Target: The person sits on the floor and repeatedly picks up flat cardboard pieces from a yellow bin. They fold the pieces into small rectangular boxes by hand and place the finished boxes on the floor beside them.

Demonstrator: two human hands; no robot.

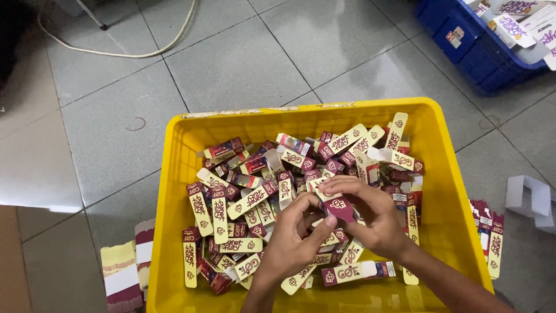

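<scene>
We see our 2 hands meeting over the middle of a yellow plastic crate (174,191). The left hand (292,240) is curled, its thumb and fingertips pinched on the lower edge of a small maroon and cream carton (337,206). The right hand (370,214) arches over the same carton from the far side, fingers bent down onto its top edge, so both hands are closed on it. The carton sits just above the heap, slightly tilted, its maroon face toward us.

Beneath the hands lies a loose pile of cartons (249,197) of the same kind: slim, rectangular, thin printed cardboard, each part cream-yellow and part maroon with curly lettering. Many have open end flaps, and they point every which way, filling the crate's middle and far side. The crate's near wall and left wall show bare, smooth, glossy plastic, and a strip of worn tape runs along the far rim.

Left of the crate, on the floor, stands a stack of flat unfolded blanks (123,275), cream and maroon with a white band. Right of it, another stack of flat blanks (489,237) leans beside the wall, with a white folded cardboard piece (528,197) further out. The floor (243,64) is grey tile with dark grout lines; a pale cable (139,53) curves across it at top left. At top right sits a blue plastic crate (469,46) holding white printed packets.
</scene>
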